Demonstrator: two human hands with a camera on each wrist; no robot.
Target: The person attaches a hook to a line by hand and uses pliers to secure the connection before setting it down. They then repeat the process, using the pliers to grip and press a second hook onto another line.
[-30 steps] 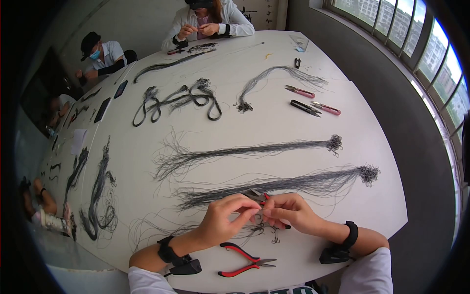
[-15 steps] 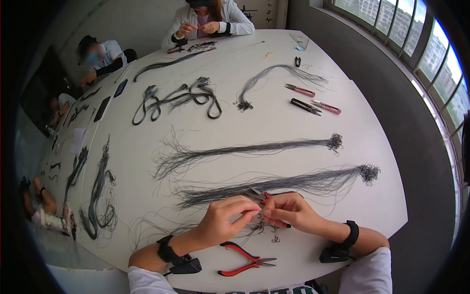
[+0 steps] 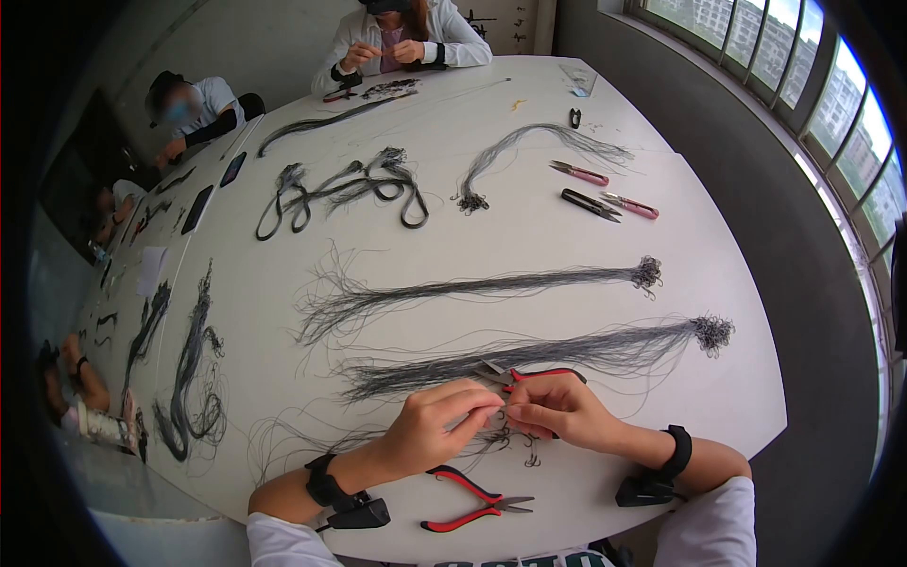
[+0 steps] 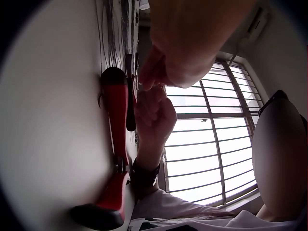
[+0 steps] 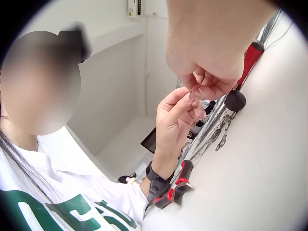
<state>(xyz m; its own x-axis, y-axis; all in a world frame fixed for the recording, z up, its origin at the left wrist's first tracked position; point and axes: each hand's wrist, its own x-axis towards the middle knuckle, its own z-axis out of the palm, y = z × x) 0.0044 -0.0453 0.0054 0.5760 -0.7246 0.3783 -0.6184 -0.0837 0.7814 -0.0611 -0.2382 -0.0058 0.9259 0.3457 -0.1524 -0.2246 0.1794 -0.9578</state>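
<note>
Pinching hands, head view: left hand (image 3: 439,420) and right hand (image 3: 572,413) meet fingertip to fingertip above the table (image 3: 472,246), thumb pressed to finger on each with hardly a gap; both seem to pinch a strand, too fine to make out.
Hooks, head view: a few hooks (image 3: 532,461) lie just below the fingers; loose line (image 3: 326,437) trails off leftward.
Step, head view: judged by the fingertips, delicate work on strand and hook, perhaps a knot.
Next move, head view: seems to call for both pinches steady and a small, controlled pull or twist.
Bundle, head view: the bundle (image 3: 586,348) beyond the hands has its long axis left to right, its hook cluster (image 3: 712,337) at the right, frayed ends left; which way the strand points, I cannot tell.
Pliers, head view: near pliers (image 3: 493,503) point right; far pliers (image 3: 513,376), beside the right hand, point up and left.
Fingertips, left wrist view: the hands meet beside the near pliers' handles; whatever is pinched is hidden.
Fingertips, right wrist view: bent thumbs and fingers touch or nearly touch; hooks and loose line lie below, running diagonally.
</note>
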